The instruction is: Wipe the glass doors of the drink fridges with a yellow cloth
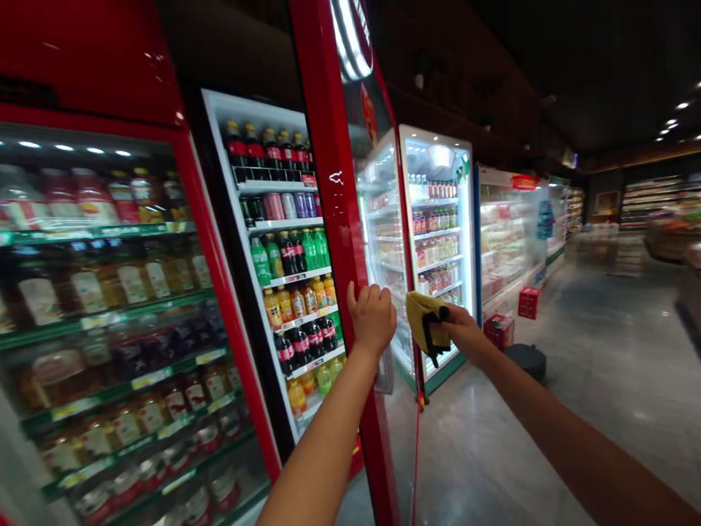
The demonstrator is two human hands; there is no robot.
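Cloth (423,321), yellow with black trim and bunched, sits just right of the frame's centre, pinched in the fingers of the right hand (463,332). Near centre, the left hand (373,314) curls around the red door (335,197).

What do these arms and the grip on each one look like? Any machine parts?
No machine parts: they are human arms, with no sleeves in view. Each grip is an ordinary hand, the left hand and the right hand, both gloveless. I see no watch or cables.
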